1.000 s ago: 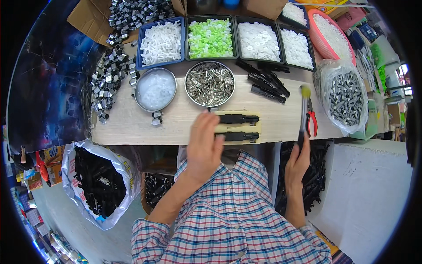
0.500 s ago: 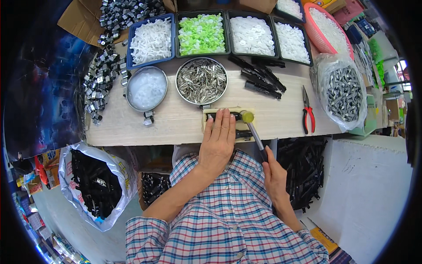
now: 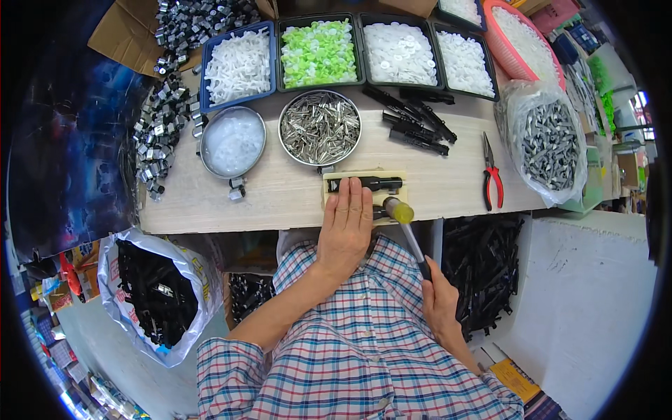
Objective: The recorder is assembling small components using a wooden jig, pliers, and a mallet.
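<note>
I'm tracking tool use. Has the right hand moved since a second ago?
Yes. The right hand left the red-handled pliers on the table and dropped toward the body, now holding a yellow-headed mallet.

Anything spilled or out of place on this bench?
Yes: small grey metal clips lie scattered loose across the bench's far left corner and onto the cardboard, unlike the binned parts. Two strays sit by the steel bowl.

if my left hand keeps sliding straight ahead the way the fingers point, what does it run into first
Most likely the black clip part on the small wooden block; the left hand fingertips already reach it. Beyond lies the round tin of metal clips.
</note>
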